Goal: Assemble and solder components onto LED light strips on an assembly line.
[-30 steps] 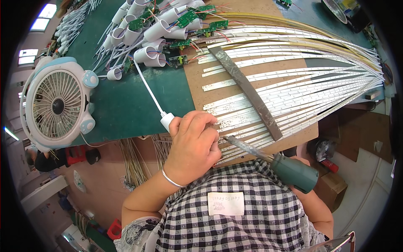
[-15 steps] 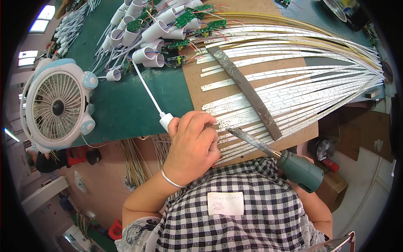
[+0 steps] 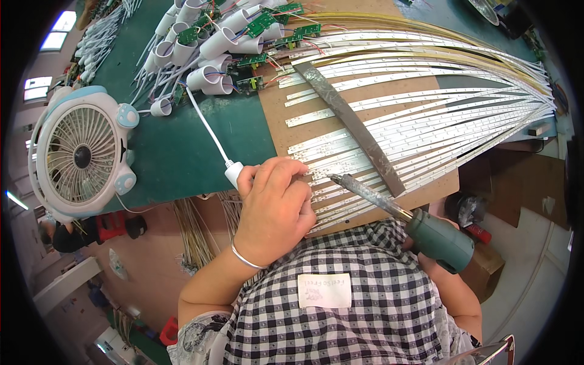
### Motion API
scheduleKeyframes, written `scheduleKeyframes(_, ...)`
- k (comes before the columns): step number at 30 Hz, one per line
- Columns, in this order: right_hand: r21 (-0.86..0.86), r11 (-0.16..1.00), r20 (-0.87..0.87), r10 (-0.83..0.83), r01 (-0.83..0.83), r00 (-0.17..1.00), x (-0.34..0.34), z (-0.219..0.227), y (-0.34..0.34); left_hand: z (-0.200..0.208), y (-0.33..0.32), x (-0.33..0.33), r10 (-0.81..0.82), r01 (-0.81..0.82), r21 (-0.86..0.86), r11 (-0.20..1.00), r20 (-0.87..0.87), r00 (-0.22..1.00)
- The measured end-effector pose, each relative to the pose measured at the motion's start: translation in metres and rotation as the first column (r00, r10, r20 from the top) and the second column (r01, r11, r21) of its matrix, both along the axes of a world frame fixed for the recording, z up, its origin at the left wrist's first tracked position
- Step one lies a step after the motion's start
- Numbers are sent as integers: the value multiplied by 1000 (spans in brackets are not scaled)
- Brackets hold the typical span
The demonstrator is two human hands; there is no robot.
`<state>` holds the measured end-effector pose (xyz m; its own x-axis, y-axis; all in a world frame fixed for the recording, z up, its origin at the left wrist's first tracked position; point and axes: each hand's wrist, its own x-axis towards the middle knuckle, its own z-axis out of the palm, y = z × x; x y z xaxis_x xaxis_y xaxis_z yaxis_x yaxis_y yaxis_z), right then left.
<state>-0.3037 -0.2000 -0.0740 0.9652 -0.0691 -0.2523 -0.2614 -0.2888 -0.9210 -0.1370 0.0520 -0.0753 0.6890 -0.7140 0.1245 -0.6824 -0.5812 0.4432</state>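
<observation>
My left hand (image 3: 274, 204), with a bracelet at its wrist, curls palm down over the near left ends of the white LED strips (image 3: 420, 132). A white plastic fitting (image 3: 233, 174) with a white cord runs under its outer fingers; the fingertips touch the strip ends, and what they pinch is hidden. My right hand (image 3: 429, 264), mostly hidden behind the handle, grips a soldering iron (image 3: 439, 241) with a dark green body. The iron's tip hovers over the strips, just right of my left fingers. A dark flat bar (image 3: 350, 125) lies across the strips.
The strips fan out on a brown board (image 3: 277, 115) atop a green table (image 3: 182, 149). White tubes (image 3: 217, 42) with green circuit boards (image 3: 260, 24) and wires pile up at the back. A white and blue fan (image 3: 82, 157) stands left. White cords (image 3: 100, 39) lie at far left.
The soldering iron has shifted slightly right relative to my left hand, its tip a little farther from the fingers. The view has drifted slightly; my left hand keeps its grip.
</observation>
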Motion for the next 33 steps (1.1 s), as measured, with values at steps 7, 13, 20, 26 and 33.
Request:
scheduleKeyframes(7, 72, 997, 17, -28, 27, 999, 1, 2, 0, 1, 0, -2, 11, -11, 12, 1000, 13, 1000)
scheduleKeyframes(13, 108, 990, 26, -95, 92, 995, -5, -7, 1, 16, 18, 6, 73, -74, 20, 997, 17, 997)
scheduleKeyframes(20, 132, 988, 17, -83, 80, 996, -18, -23, -5, -7, 57, 19, 78, -81, 17, 997, 134, 988)
scheduleKeyframes(26, -100, 995, 122, 27, -15, 992, -12, -13, -7, -3, 65, -9, -1, 1, 95, 996, 3, 1000)
scheduleKeyframes(33, 172, 981, 103, -106, 88, 989, -12, -24, -3, 7, 52, -3, 127, -133, -142, 981, -47, 991)
